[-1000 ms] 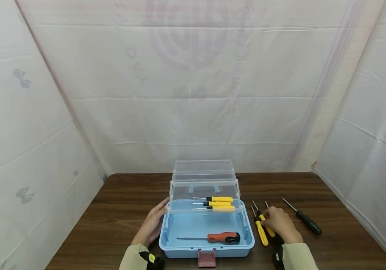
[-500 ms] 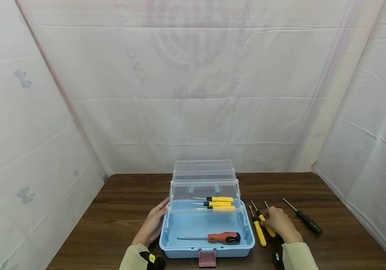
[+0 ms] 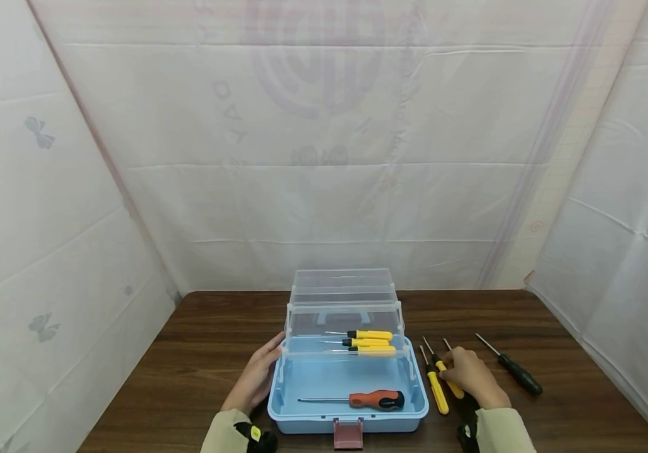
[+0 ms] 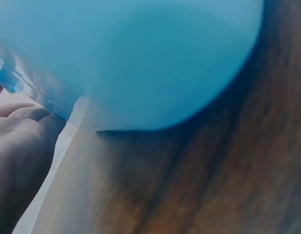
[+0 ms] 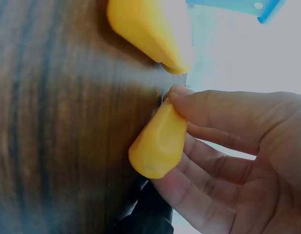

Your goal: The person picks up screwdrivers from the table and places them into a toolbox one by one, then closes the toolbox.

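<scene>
My right hand (image 3: 471, 376) pinches a yellow screwdriver (image 5: 160, 141) by its handle between thumb and fingers, low over the table. Beside it, towards the box, lies another yellow screwdriver (image 3: 437, 393). A third thin shaft (image 3: 447, 344) runs under the hand, its handle hidden. With straight fingers my left hand (image 3: 257, 372) rests against the left side of a light-blue toolbox (image 3: 346, 425), whose clear lid (image 3: 343, 286) stands raised. An orange-and-black screwdriver (image 3: 377, 399) lies in the box's bottom. Several yellow screwdrivers (image 3: 372, 335) lie in the clear upper tray (image 3: 312, 355).
A dark-handled screwdriver (image 3: 519, 373) lies on the brown wooden table (image 3: 211, 327), right of my right hand. The toolbox's reddish latch (image 3: 348, 434) hangs at its front. White sheeting (image 3: 324, 207) closes off the back and both sides.
The loose yellow screwdriver closest to the toolbox has shifted slightly left, towards the box. Both hands stay almost in place.
</scene>
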`<state>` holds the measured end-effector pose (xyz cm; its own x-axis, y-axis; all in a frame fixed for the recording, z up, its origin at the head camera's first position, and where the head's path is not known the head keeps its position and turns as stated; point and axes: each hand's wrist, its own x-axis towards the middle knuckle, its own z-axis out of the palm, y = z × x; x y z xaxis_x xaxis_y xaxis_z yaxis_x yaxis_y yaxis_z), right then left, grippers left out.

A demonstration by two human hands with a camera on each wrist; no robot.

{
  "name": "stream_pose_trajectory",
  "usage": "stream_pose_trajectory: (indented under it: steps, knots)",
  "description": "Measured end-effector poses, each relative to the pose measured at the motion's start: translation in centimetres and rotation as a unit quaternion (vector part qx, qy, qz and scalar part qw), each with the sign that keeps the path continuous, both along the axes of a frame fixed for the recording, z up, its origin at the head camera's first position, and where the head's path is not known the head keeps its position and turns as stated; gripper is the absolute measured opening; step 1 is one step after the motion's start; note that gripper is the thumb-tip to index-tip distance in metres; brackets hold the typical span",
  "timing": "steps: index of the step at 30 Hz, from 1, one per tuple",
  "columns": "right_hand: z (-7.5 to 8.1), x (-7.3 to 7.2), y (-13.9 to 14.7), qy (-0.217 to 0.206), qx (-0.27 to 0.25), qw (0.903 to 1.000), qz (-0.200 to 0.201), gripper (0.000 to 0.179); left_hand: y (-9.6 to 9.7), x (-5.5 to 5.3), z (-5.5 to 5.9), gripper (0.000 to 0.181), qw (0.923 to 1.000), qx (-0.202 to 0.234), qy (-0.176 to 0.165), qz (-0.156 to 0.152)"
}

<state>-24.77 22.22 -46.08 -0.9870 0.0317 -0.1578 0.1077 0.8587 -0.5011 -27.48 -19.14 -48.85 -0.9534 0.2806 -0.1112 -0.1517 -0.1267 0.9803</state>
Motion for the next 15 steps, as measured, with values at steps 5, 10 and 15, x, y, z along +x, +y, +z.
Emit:
stream_pose_trajectory:
  steps: [5, 10, 15]
  knots:
    - [0.05, -0.16, 0.28, -0.003, -0.004, 1.0, 0.007, 0.029, 0.07, -0.04, 0.01, 0.057, 1.0, -0.003, 0.001, 0.004]
    - [0.26, -0.23, 0.51, -0.002, -0.024, 0.9996, 0.014, 0.029, 0.11, -0.12, -0.05, 0.057, 1.0, -0.003, 0.002, 0.007]
    - [0.52, -0.34, 0.6, -0.002, -0.026, 0.9996, 0.013, 0.029, 0.08, -0.12, -0.13, 0.057, 1.0, -0.001, 0.001, 0.009]
